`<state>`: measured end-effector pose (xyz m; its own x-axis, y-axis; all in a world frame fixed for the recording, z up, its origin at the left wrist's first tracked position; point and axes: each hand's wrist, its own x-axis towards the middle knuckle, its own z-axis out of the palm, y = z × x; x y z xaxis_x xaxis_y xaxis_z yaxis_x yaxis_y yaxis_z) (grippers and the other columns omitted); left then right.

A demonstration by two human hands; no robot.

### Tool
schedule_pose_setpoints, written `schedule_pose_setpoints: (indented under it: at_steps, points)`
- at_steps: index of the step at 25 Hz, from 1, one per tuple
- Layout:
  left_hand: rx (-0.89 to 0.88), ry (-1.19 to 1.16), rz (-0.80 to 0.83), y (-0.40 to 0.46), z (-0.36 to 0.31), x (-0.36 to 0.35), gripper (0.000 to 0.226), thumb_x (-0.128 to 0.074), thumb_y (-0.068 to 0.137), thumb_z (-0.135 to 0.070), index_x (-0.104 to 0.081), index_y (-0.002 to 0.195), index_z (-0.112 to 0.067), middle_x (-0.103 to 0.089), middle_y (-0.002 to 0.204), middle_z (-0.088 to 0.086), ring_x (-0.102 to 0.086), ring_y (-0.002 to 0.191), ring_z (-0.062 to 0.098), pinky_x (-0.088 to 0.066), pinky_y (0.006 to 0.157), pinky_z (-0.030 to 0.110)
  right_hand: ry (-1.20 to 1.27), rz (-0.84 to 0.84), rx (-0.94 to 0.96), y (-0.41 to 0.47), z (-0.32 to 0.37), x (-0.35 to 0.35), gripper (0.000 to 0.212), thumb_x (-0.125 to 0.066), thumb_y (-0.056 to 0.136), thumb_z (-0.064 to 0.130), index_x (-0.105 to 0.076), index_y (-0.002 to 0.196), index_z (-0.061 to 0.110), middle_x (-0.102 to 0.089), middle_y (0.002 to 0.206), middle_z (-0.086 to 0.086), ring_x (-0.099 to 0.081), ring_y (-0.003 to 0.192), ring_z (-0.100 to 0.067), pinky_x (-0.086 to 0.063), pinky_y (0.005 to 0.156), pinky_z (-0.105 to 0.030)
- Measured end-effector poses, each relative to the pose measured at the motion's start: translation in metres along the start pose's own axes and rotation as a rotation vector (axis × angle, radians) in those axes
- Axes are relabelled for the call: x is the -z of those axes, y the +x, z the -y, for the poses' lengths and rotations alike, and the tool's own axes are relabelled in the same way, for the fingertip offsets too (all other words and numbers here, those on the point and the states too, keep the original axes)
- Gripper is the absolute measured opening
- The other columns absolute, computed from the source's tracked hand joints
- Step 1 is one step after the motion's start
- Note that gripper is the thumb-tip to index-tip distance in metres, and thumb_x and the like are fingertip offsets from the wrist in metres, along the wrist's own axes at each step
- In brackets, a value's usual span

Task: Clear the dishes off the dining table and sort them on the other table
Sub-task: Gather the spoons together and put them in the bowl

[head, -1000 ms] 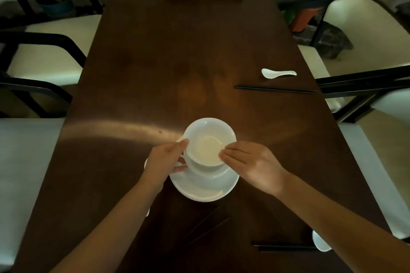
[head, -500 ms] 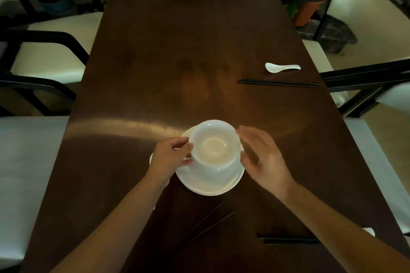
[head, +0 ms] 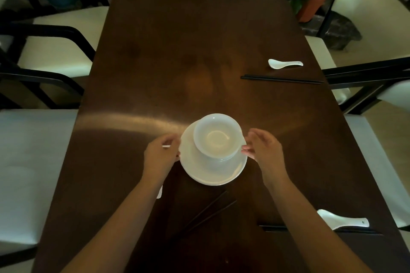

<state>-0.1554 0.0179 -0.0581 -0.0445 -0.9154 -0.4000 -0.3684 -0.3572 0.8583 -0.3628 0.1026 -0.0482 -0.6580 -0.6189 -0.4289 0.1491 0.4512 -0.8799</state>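
Sitting on a white plate near the front of the dark wooden table, the white bowl lies between both hands: left hand pinches the plate's left rim, right hand pinches its right rim.

Dim room, a pale glare band across the table, edges bowed.
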Motion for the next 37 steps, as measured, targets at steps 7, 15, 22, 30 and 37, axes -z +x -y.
schedule_pose_setpoints:
  at_steps: [7,15,22,30,37]
  points:
    - [-0.057,0.653,-0.107,-0.043,0.063,0.043,0.039,-0.067,0.077,-0.038,-0.057,0.110,-0.019,-0.056,0.102,-0.001,-0.050,0.073,0.005,-0.038,0.060,0.024,-0.117,0.247,-0.231,-0.111,-0.038,-0.063,0.013,-0.057,0.089,0.017,-0.065,0.079,0.018,-0.066,0.075,0.000,-0.065,0.059,-0.010,-0.058,0.060,-0.025]
    - [-0.097,0.697,-0.028,-0.048,0.065,0.035,0.011,-0.059,0.084,-0.023,-0.054,0.080,-0.014,-0.057,0.083,0.004,-0.055,0.068,0.017,-0.047,0.060,0.029,-0.389,0.292,-0.078,-0.097,-0.045,-0.147,0.021,-0.056,0.087,0.013,-0.066,0.099,-0.001,-0.070,0.097,-0.017,-0.067,0.086,-0.028,-0.055,0.083,-0.045]
    - [-0.086,0.488,0.063,-0.053,0.073,0.053,0.016,-0.053,0.087,-0.014,-0.068,0.081,-0.012,-0.064,0.075,0.005,-0.060,0.068,0.015,-0.043,0.060,0.020,-0.364,0.308,-0.148,-0.082,-0.049,-0.159,0.026,-0.061,0.086,0.018,-0.067,0.110,0.011,-0.068,0.111,-0.009,-0.064,0.100,-0.024,-0.052,0.091,-0.042]
    - [0.099,-0.068,0.224,-0.068,0.043,0.068,0.020,-0.057,0.088,-0.010,-0.070,0.088,-0.025,-0.069,0.089,-0.003,-0.068,0.083,0.013,-0.056,0.067,0.022,-0.188,0.311,-0.143,-0.099,-0.017,-0.132,0.019,-0.063,0.085,0.011,-0.068,0.103,0.010,-0.068,0.099,-0.005,-0.065,0.078,-0.012,-0.056,0.070,-0.022]
    - [0.067,-0.197,0.359,-0.088,-0.030,0.018,0.013,-0.057,0.089,-0.015,-0.069,0.089,-0.012,-0.072,0.091,0.007,-0.070,0.084,0.018,-0.058,0.065,0.027,-0.221,0.159,0.070,-0.125,0.008,-0.041,0.014,-0.068,0.082,0.022,-0.070,0.095,0.019,-0.068,0.087,0.008,-0.065,0.078,-0.006,-0.056,0.077,-0.022]
